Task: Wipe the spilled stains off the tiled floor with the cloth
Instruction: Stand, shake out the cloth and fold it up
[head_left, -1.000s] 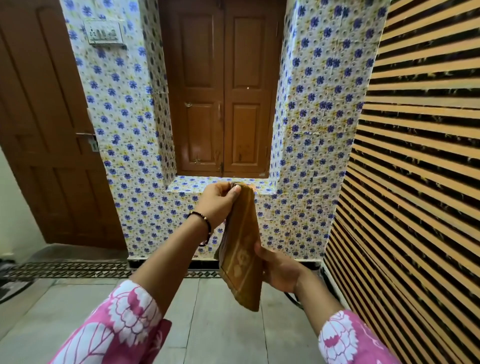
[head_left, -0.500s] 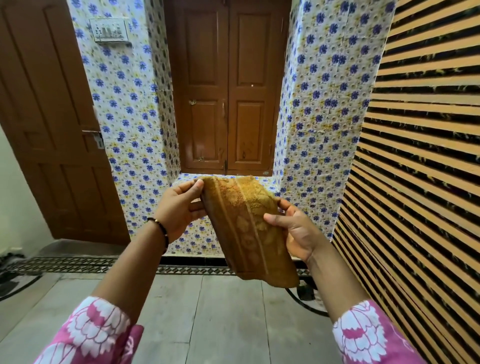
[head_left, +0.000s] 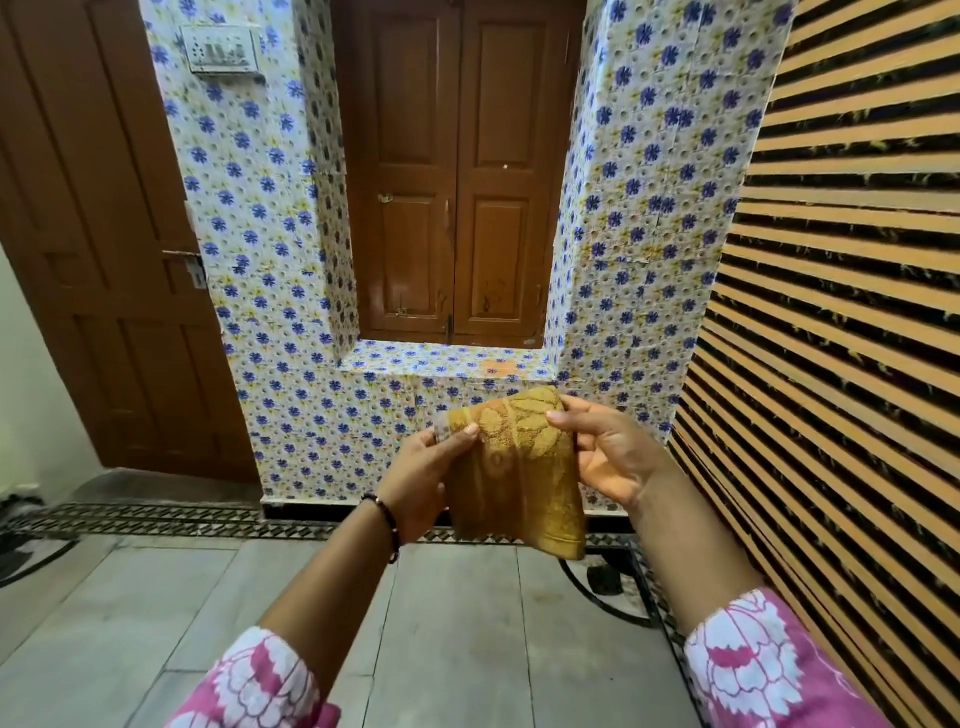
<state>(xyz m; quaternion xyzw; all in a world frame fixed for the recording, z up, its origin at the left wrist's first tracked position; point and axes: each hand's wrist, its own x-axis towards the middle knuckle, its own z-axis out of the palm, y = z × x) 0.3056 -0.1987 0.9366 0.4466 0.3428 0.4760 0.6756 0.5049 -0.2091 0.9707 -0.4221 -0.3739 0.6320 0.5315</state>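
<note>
Both hands sit lower in the frame than half a second ago, and the cloth (head_left: 511, 467) between them is bunched narrower, folded into a shorter hanging bundle. Left hand (head_left: 423, 480) pinches the cloth's upper left corner, thumb on the front face and fingers curled behind. Right hand (head_left: 605, 452) grips the upper right edge, thumb pressing the top fold while the other fingers wrap behind the fabric. That mustard-yellow terry cloth, with a woven flower pattern, hangs in the air at lower centre of the frame, well above the grey tiled floor (head_left: 457, 634) and not touching it. A dark beaded bracelet (head_left: 387, 525) circles the left wrist, and pink floral sleeves (head_left: 753, 670) show at the bottom corners. Behind the cloth stands a wall of blue-flowered tiles (head_left: 270, 218) with a recessed ledge (head_left: 447, 361) under brown wooden shutters (head_left: 457, 171). A brown door (head_left: 98, 234) fills the upper left, and orange-and-black slats (head_left: 841, 291) fill the right side.
</note>
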